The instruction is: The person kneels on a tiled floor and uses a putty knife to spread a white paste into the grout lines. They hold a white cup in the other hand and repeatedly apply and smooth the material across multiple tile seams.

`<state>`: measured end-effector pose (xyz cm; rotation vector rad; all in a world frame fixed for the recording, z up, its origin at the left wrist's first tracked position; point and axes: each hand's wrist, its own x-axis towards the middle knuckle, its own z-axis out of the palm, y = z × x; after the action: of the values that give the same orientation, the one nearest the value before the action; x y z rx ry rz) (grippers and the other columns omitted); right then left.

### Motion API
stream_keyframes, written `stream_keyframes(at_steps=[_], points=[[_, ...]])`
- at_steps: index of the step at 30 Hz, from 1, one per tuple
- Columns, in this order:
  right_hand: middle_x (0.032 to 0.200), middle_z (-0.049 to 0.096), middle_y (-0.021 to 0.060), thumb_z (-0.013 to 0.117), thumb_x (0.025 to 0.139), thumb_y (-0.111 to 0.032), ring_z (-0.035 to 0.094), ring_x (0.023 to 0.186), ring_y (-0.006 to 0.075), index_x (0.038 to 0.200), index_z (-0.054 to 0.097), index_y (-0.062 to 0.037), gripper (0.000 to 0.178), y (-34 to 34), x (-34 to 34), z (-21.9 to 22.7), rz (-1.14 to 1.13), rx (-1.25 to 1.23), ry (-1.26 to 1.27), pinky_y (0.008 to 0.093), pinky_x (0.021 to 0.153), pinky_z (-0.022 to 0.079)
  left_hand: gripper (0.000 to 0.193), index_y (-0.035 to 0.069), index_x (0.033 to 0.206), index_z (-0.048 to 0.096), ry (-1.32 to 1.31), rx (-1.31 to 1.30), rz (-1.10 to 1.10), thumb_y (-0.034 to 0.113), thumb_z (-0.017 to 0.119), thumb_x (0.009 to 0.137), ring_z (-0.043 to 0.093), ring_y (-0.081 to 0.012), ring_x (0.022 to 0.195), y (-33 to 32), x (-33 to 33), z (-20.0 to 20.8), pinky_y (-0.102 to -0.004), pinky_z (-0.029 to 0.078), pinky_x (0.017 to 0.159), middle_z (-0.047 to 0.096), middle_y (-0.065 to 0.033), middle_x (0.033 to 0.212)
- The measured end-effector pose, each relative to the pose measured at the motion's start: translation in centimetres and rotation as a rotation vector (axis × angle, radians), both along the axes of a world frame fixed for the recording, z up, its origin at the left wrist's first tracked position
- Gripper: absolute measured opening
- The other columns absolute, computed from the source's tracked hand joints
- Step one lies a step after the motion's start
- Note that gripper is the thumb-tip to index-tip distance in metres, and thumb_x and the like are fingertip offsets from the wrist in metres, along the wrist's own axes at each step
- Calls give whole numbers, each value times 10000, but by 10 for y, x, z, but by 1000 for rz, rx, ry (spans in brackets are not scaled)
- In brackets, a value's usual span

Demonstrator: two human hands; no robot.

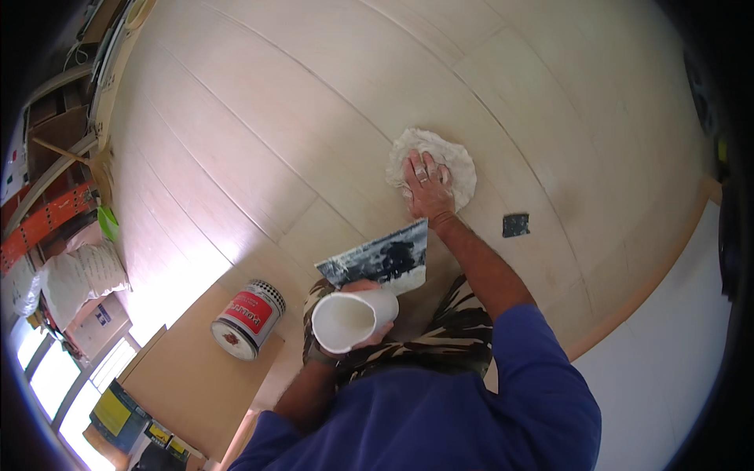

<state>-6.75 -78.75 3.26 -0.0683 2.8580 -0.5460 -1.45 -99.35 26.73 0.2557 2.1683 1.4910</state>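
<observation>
My right hand [428, 184] is closed over a bunched white cloth [463, 169] and presses it against the pale plank floor [314, 94]. White smears mark its fingers. In front of my body, my left hand [378, 336] wraps round a white cup [355, 318] whose open mouth faces up. A broad filling knife [381, 255] juts out just beyond the cup, its wide blade stained dark and edged with white paste. The knife's handle is hidden behind the cup and fingers, though it seems held in the same hand.
A tin with a red label [250, 314] stands at the left by a cardboard sheet [204, 377]. A small dark square piece [516, 225] lies right of my right forearm. Along the left edge are a white sack [86, 271], an orange metal beam [47, 224] and a broom [102, 169].
</observation>
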Motion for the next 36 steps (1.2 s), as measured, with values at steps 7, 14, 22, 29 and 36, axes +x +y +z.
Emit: stream_keyframes(at_steps=[7, 14, 22, 29, 36], points=[[1452, 260, 109, 448, 875, -275, 247, 1327, 326, 1347, 324, -77, 527, 69, -210, -11, -164, -2, 134, 577, 1032, 204, 620, 17, 1097, 507, 113, -7, 32, 204, 808, 588, 562, -230, 946, 16, 13, -13, -337, 462, 811, 558, -117, 1038], [1476, 144, 176, 483, 839, -293, 133, 1361, 370, 1402, 185, -24, 691, -36, -13, -17, 178, 25, -151, 595, 1066, 101, 605, 12, 1113, 488, 22, 33, 124, 207, 791, 627, 538, -234, 982, 19, 21, -8, -344, 448, 840, 538, -123, 1064], [1485, 143, 101, 516, 827, -214, 130, 1367, 305, 1388, 232, -69, 645, 40, 53, 19, -9, -145, -320, 512, 1101, 122, 600, 1, 1135, 463, 4, -30, 109, 337, 727, 714, 497, -243, 1001, 17, 13, 5, -364, 421, 856, 498, -133, 1105], [1478, 177, 104, 502, 857, -251, 172, 1353, 327, 1382, 261, -89, 600, 142, 32, -11, -350, -39, -165, 520, 1071, 185, 638, -33, 1155, 441, 172, -147, -108, 462, 603, 787, 461, -287, 1031, 0, 7, -16, -399, 373, 894, 471, -164, 1134], [1489, 137, 116, 455, 883, -335, 171, 1357, 323, 1417, 147, -77, 668, 136, 2, -24, -703, 9, -201, 525, 1066, 197, 658, -37, 1149, 451, 227, -148, -201, 476, 625, 775, 460, -294, 1028, 2, -9, -6, -405, 367, 900, 474, -165, 1129]])
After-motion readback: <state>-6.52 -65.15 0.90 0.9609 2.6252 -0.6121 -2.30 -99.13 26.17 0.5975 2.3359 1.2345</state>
